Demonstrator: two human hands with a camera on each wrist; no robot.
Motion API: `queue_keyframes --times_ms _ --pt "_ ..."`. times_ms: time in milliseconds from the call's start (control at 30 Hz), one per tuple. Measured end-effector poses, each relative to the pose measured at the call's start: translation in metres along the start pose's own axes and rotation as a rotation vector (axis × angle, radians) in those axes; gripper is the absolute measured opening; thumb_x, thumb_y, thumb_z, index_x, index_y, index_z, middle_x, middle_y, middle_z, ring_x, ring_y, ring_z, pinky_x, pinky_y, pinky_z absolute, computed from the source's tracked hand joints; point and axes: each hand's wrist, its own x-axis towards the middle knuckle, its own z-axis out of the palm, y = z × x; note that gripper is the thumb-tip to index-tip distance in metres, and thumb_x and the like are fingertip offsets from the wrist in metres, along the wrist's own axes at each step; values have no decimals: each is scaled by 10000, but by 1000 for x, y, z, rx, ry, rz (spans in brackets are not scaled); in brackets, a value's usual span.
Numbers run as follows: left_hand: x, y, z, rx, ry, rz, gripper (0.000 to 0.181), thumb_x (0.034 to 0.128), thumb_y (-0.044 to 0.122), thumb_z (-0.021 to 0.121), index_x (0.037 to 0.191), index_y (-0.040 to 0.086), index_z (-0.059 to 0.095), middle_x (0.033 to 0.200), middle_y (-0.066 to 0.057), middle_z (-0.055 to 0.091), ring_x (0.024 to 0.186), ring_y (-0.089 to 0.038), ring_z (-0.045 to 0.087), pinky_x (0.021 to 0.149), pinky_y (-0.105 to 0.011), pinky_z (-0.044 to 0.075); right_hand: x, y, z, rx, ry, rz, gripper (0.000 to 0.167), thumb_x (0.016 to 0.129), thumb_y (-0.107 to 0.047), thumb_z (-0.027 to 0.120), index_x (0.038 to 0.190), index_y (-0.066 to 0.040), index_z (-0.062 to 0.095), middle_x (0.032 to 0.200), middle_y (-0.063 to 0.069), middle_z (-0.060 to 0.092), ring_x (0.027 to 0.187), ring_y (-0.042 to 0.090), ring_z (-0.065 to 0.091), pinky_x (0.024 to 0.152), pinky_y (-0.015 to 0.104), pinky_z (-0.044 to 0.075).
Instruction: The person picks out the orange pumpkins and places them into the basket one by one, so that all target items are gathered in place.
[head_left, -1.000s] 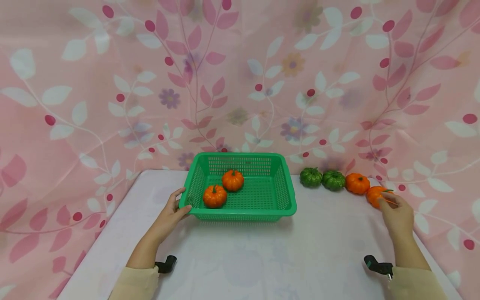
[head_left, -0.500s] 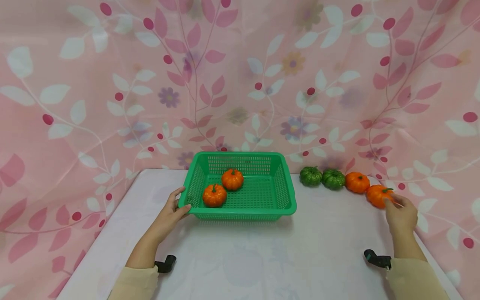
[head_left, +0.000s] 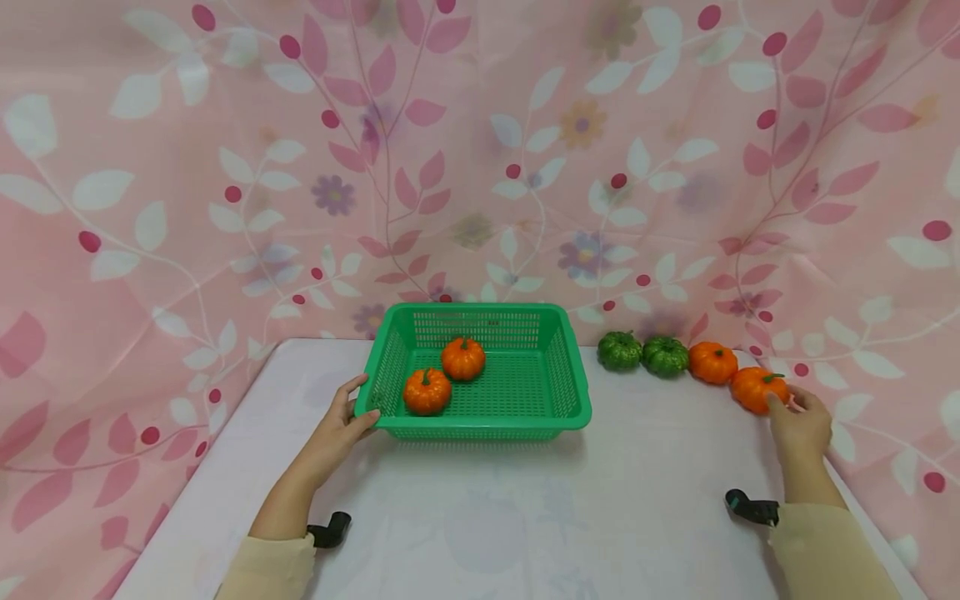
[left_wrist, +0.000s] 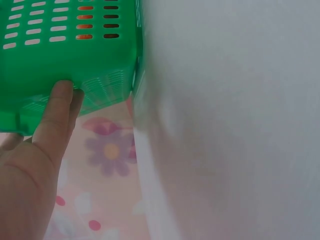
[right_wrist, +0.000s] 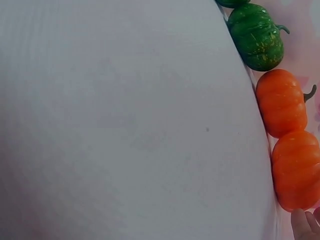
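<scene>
So, two pumpkins point(head_left: 427, 393) inside the green basket point(head_left: 480, 422)

Both arms in from bottom edge of head view, well apart, leaning inward. Left sleeve point(head_left: 270, 567) and right sleeve point(head_left: 831, 548) beige; left forearm point(head_left: 288, 498) and right forearm point(head_left: 816, 482) bare past the cuffs. Left hand point(head_left: 336, 432) in a holding grip, left thumb point(head_left: 365, 422) split from the fingers. Left wrist view: hand enters lower left, one finger reaching up, another partly behind it. Right hand point(head_left: 801, 427) loosely bent, fingers turned inward, right thumb point(head_left: 778, 407) and index tip slightly apart. Right wrist view: only fingertips, bottom right corner, rest cut off.
</scene>
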Motion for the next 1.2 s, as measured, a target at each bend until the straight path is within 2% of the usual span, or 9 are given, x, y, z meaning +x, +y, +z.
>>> queue_keyframes --times_ms 167,433,600,967,1200 --pt "0 -2 0 -5 4 9 741 1046 250 562 1599 183 74 1474 -295 373 1307 -402 486 1041 -312 477 5 0 1 8 -22 5 678 1019 -424 493 1581 -101 292 1600 182 286 1362 372 365 1116 372 411" --pt "0 -2 0 -1 2 23 732 1046 260 562 1597 186 86 1489 -295 361 1305 -396 484 1046 -328 477 9 0 4 14 -59 15 717 1023 -428 496 1593 -84 231 1620 203 224 1425 401 289 1152 459 349" --pt "1 -4 0 -9 2 19 738 1043 263 567 1597 189 85 1495 -296 356 1310 -403 481 1060 -367 467 11 1 7 32 -55 28 712 1027 -425 498 1603 -116 215 1641 172 187 1449 389 264 1153 462 339" --pt "0 -4 0 -4 8 10 739 1043 274 567 1598 191 85 1490 -296 362 1306 -396 487 1070 -411 453 15 5 6 3 -72 -29 732 1020 -417 512 1595 -75 215 1629 223 185 1456 422 246 1163 484 316" --pt "0 -4 0 -1 9 5 726 1050 250 554 1599 200 82 1482 -296 371 1317 -404 478 1077 -426 443 15 4 2 34 -113 12 738 1024 -416 506 1610 -122 170 1645 204 139 1474 421 210 1156 484 317"
